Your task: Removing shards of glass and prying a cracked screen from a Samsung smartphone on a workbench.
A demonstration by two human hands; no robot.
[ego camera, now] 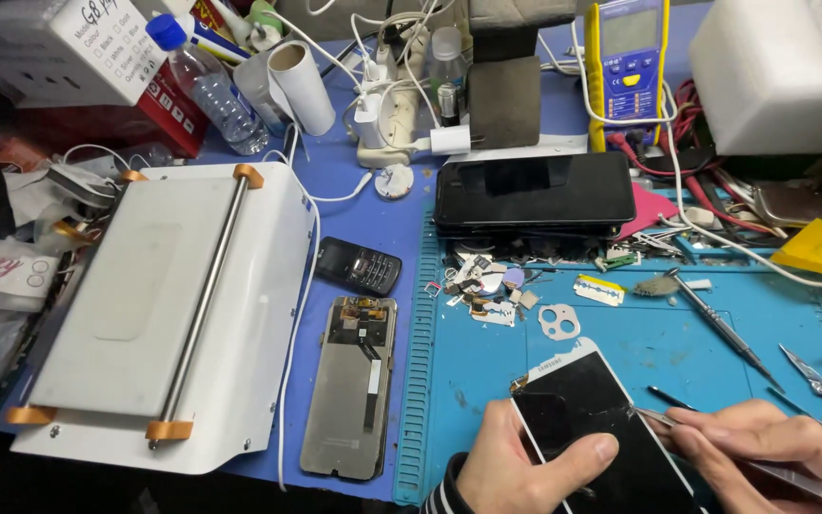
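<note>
We see the left hand point(516, 466) gripping a white-framed smartphone point(601, 419), thumb pressed across its dark screen, fingers wrapped under the near edge. Right hand point(763, 438) is pinched narrow on metal tweezers point(654, 416), tip touching the phone's right edge, just beside the left thumb. Phone lies tilted on the blue repair mat point(487, 362) over the worktop. Left of the left grip: a bare display panel point(349, 400), back side up. Beyond it, a small black keypad phone point(359, 266). Beyond the right grip: a screwdriver point(720, 324). Further left, a white separator machine point(164, 305).
</note>
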